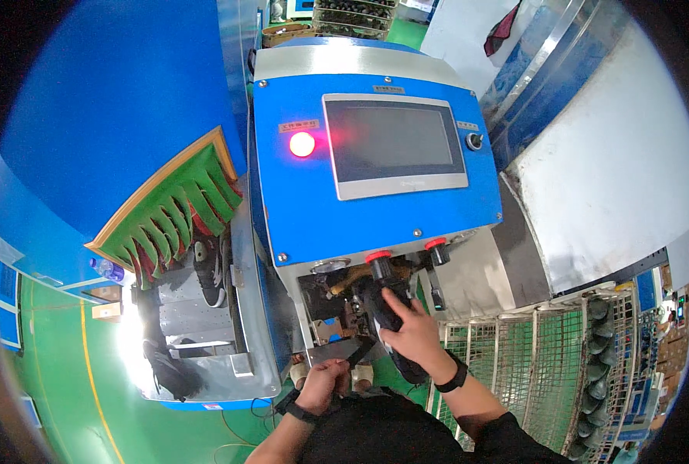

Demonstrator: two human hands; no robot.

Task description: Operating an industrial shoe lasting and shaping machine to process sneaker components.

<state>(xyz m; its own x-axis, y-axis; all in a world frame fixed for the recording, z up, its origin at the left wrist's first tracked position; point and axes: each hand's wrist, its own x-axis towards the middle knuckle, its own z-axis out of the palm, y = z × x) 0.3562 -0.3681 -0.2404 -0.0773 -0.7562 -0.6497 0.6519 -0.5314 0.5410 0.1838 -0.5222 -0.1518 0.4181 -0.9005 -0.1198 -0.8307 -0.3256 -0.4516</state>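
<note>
My right hand point(414, 332) grips a black shoe point(385, 313) held upright against the open work bay of a blue machine point(375, 209), just below two red-capped levers point(377, 257). My left hand point(323, 384) is closed around a dark handle-like part point(350, 352) at the bay's lower front edge. Both wrists carry black bands. The shoe's toe points up into the mechanism, whose brass and metal parts are partly hidden behind it.
The machine has a grey touch screen point(394, 143) and a lit red lamp point(302, 144). To the left, a conveyor tunnel with green flap curtains point(178, 209) lets out black shoes point(209, 271) on a metal tray. Wire racks point(545, 348) holding dark shoes stand at right.
</note>
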